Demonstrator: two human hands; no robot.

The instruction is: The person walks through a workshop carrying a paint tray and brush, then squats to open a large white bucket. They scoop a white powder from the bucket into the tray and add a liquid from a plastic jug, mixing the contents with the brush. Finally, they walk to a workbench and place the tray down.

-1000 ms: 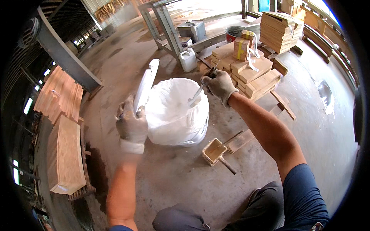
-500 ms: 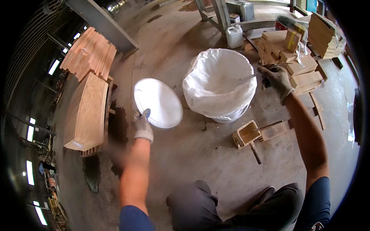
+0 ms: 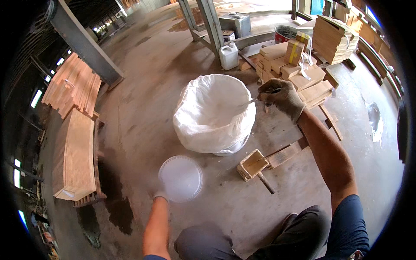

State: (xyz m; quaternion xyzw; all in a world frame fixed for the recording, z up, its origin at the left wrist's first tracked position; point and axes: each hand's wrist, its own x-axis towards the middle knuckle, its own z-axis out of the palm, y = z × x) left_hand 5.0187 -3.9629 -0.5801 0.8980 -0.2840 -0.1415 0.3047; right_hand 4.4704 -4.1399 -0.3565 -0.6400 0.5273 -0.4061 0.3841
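Note:
A white bucket lined with a white plastic bag [image 3: 213,113] stands on the concrete floor in the middle of the view. My right hand [image 3: 281,98], in a grey glove, holds a thin metal tool [image 3: 246,104] whose tip reaches into the bucket from the right. My left hand [image 3: 161,194], also gloved, holds the round white lid [image 3: 180,178] flat and low over the floor, in front of the bucket; the lid hides most of the hand.
A small open wooden box with a handle [image 3: 252,165] lies right of the lid. Stacked wooden blocks [image 3: 299,78] and a white jug [image 3: 228,56] sit behind the bucket. Curved wooden boards [image 3: 74,151] are piled at left. A steel frame [image 3: 208,19] stands farther back.
My left hand has lifted the lid off the bucket, swung it left and brought it down to the floor in front. The right hand stayed at the bucket's rim with the tool.

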